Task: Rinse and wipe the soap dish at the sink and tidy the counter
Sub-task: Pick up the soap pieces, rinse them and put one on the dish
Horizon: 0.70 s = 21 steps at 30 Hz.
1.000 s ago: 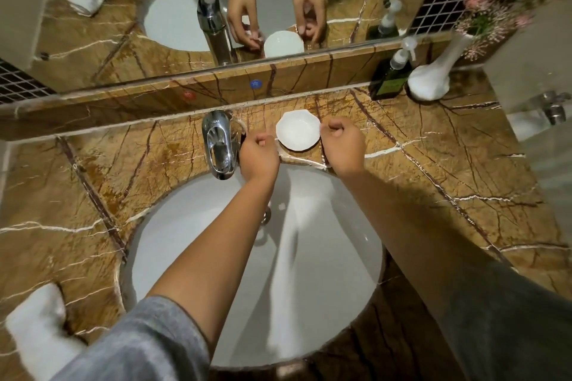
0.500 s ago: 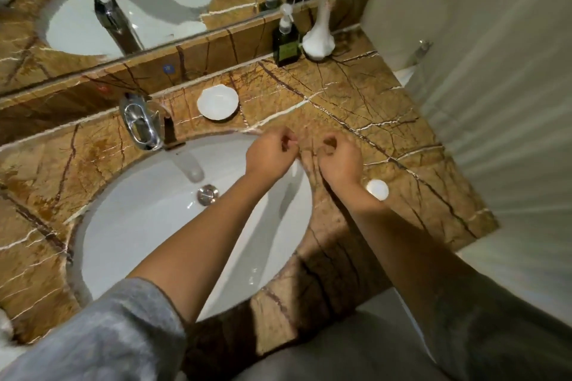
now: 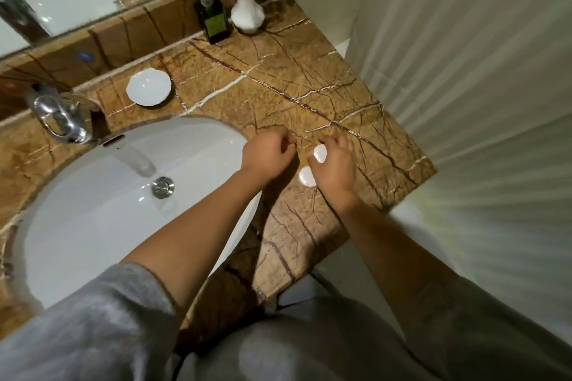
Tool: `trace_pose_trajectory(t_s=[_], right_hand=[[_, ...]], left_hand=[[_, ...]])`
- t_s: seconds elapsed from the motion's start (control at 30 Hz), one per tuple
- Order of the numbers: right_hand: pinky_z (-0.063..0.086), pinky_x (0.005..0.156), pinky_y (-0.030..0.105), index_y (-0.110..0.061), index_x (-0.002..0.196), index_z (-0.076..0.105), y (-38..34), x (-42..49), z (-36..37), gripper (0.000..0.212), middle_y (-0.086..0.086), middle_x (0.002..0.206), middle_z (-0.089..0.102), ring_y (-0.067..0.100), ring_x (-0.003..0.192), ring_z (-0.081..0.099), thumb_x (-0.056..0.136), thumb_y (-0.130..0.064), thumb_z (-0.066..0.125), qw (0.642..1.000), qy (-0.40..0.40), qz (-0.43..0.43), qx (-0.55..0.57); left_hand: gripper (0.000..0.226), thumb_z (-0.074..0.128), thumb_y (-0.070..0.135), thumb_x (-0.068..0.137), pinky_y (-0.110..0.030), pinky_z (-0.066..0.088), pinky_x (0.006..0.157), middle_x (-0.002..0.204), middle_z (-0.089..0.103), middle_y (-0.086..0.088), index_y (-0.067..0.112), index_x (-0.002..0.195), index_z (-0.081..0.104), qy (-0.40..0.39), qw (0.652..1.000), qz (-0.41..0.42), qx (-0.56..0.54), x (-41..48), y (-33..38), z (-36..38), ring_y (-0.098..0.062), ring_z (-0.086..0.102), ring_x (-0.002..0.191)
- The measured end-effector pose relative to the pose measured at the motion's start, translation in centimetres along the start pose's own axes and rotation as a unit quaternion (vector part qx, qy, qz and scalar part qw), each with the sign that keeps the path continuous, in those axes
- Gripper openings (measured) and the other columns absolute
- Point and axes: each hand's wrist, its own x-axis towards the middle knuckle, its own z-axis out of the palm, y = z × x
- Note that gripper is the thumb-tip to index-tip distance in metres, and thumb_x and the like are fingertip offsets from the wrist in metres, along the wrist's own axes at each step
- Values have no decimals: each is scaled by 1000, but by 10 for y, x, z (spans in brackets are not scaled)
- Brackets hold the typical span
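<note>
Soap dish (image 3: 149,87): white, empty, flat on the brown marble desk (image 3: 312,77), just behind the rim of the sink (image 3: 93,210) and right of the tap (image 3: 58,116). Well apart from both hands.

Right hand (image 3: 334,164): right of the sink, above the desk, fingers pinched on a small white round piece (image 3: 320,153). A second white round piece (image 3: 307,176) on the desk just below it, partly covered by the hand.

Left hand (image 3: 268,153): at the right rim of the sink, fingers curled loosely; contents, if any, cannot be told. Hands close together, not touching.

Behind the sink, far right, against the mirror ledge: dark pump bottle (image 3: 213,17) and white vase (image 3: 247,8), side by side. Drain plug (image 3: 162,186) in the basin floor. Pleated white curtain (image 3: 464,56) along the right edge of the desk. Nothing between the sink and the soap dish; both forearms across the right part of the basin and desk.
</note>
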Motion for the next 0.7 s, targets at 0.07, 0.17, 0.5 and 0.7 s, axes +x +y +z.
trace_pose_trajectory(t_s=[0.07, 0.17, 0.5, 0.7], right_hand=[[40, 100, 35, -14, 124, 59, 0, -4, 1, 44, 10, 128, 55, 27, 126, 44, 81, -21, 69, 1000, 4, 7, 6], [39, 101, 35, -13, 124, 59, -2, -9, -1, 45, 11, 127, 56, 29, 127, 43, 80, -17, 69, 999, 14, 14, 32], [43, 98, 37, -11, 123, 60, -9, -56, 3, 45, 12, 126, 56, 29, 116, 46, 80, -21, 66, 999, -26, -21, 16], [42, 100, 39, -11, 129, 57, -12, -59, 0, 46, 16, 133, 52, 30, 122, 43, 86, -27, 65, 998, -57, -29, -14]], left_hand=[[16, 55, 30, 86, -31, 50, 66, 96, 69, 1, 23, 96, 64, 2, 1000, -1, 1, -3, -2, -2, -21, 62, 88], [14, 55, 29, 86, -29, 48, 63, 94, 68, 1, 23, 95, 64, 6, 1000, -1, 3, -8, -8, -4, -20, 62, 85], [17, 51, 27, 89, -30, 49, 61, 92, 69, 2, 21, 95, 66, 7, 1000, -2, 24, -26, -30, -18, -20, 62, 82], [19, 49, 28, 89, -30, 52, 61, 91, 69, 4, 22, 94, 66, 9, 999, 2, 32, -35, -35, -19, -18, 63, 81]])
